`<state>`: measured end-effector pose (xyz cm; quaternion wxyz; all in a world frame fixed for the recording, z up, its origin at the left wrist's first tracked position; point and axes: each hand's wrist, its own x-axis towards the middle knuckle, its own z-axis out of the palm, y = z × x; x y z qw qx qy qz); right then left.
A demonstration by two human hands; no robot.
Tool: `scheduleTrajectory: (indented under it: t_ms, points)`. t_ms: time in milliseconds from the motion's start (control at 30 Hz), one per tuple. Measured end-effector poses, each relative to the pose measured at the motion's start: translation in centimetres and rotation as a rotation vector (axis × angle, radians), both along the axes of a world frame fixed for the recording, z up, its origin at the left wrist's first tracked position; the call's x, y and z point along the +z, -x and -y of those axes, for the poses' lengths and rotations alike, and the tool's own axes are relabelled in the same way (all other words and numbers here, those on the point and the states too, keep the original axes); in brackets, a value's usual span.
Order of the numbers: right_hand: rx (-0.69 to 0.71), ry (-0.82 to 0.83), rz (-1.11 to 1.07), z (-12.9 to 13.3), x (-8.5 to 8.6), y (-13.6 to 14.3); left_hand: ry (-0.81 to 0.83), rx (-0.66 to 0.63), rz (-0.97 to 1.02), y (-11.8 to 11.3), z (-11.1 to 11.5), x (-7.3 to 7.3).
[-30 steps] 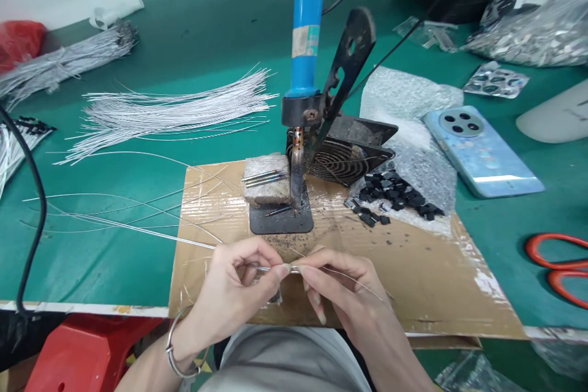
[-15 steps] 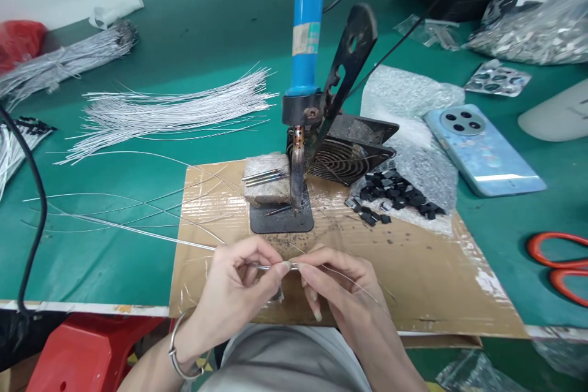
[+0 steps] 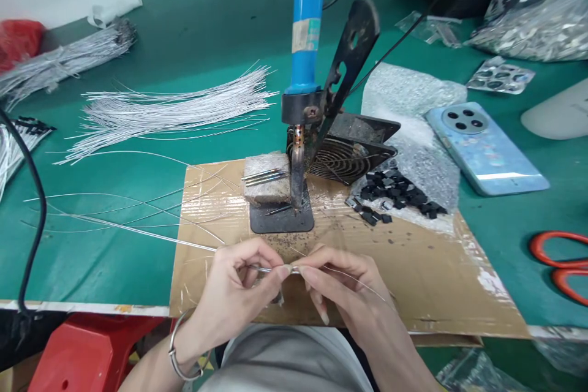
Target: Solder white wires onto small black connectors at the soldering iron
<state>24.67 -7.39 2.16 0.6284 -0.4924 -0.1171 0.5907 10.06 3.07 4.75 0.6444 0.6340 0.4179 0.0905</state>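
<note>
Low in the middle of the view, my left hand [image 3: 250, 288] is closed, thumb and forefinger pinching thin white wires [image 3: 197, 247] that trail off to the left. My right hand [image 3: 346, 285] is closed close beside it, pinching the wires near their ends. Between the two thumbs a short silvery stretch of wire shows. One fine strand lies across the right fingers. Just beyond both hands, a blue-handled soldering iron [image 3: 305, 18] is clamped tip down in a black metal stand [image 3: 351, 43]. Its tip is over a small black base plate [image 3: 260, 222].
A beige block [image 3: 257, 195] with metal-coloured sticks lies left of the tip. Behind are a black fan [image 3: 344, 156] and a white wire bundle [image 3: 174, 110]. Black pieces [image 3: 395, 190], a blue phone [image 3: 487, 147] and red scissors [image 3: 551, 245] lie right. Cardboard [image 3: 413, 282] lies beneath my hands.
My right hand has drawn slightly away to the right, so the gap between the thumbs is a little wider. Both hands keep their pinch; my left hand has barely moved.
</note>
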Motion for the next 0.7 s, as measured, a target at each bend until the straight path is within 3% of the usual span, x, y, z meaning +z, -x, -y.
scheduleTrajectory:
  t_ms: [567, 700]
  points:
    - [-0.141, 0.006, -0.062, 0.0, -0.4, 1.3, -0.103, 0.115, 0.037, -0.7, 0.9, -0.3]
    - [-0.169, -0.077, -0.086, -0.2, -0.9, 1.7, -0.136, 0.152, 0.049, -0.8, 1.3, -0.4]
